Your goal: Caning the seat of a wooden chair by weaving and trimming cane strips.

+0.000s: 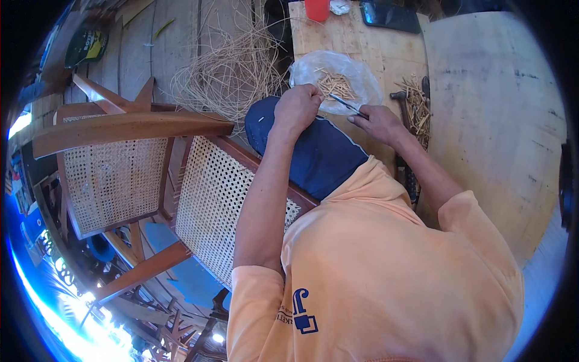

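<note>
**Where a cane chair (205, 190) flanks the knee, two hands meet near a bag of short sticks**

As I look on over the person's shoulder, twelve o'clock straight ahead of them, that wood-framed chair takes up nine o'clock, its woven panels full of small holes. A broad pale sheet (494, 133) spreads from one to three o'clock. Their peach shirt (386, 271) fills five, and a smaller wooden board (347, 39) lies between twelve and one. At eleven, a loose tangle of thin strands (226, 78) sprawls over floor planks (175, 42). Dark-blue cloth (319, 151) covers the knee near the dial's middle.

Just past the knee, toward one o'clock, a clear plastic bag (368, 84) lies spread open. Close to its nearer edge are both hands. The left hand (298, 107), at twelve, has curled fingers, yet I cannot tell whether they are clenched on anything. The right hand (380, 123), toward one, grasps a slim dark tool (347, 104), its tip pointing to ten o'clock, near the left fingertips.

Beyond the right wrist lies a hammer (399, 96), with browner slivers (416, 105) heaped beside it. Smallest are the pale short sticks (335, 83), piled on the bag's plastic at one o'clock.
</note>
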The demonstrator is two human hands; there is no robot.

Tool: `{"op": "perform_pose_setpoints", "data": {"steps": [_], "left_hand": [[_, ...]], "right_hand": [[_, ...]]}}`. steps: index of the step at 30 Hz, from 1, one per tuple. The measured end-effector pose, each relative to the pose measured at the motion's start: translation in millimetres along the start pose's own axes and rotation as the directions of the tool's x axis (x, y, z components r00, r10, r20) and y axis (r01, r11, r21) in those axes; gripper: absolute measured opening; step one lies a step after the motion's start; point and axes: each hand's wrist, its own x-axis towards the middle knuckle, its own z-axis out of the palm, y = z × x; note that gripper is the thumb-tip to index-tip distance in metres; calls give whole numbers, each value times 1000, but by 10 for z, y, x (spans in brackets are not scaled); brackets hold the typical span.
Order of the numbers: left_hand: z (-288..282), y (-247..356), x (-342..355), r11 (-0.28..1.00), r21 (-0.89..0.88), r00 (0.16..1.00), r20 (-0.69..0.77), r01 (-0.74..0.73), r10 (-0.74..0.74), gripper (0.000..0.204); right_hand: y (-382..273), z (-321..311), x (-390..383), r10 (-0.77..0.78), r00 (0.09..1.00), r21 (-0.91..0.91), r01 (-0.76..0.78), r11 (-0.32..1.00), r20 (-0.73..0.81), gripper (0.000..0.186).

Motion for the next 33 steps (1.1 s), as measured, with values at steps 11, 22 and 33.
{"op": "perform_pose_setpoints", "data": {"steps": [11, 22, 33], "left_hand": [[-421, -521, -255, 956, 103, 871, -448, 274, -201, 26], [-286, -752, -512, 942, -149, 754, -567, 302, -332, 34], [151, -518, -432, 990, -69, 707, -693, 126, -138, 35]], "right_hand": [[16, 315, -495, 169, 976, -124, -186, 975, -138, 51], [113, 458, -596, 134, 903, -319, -279, 906, -409, 60], [-1138, -57, 505, -309, 866, 144, 390, 909, -393, 18]]}}
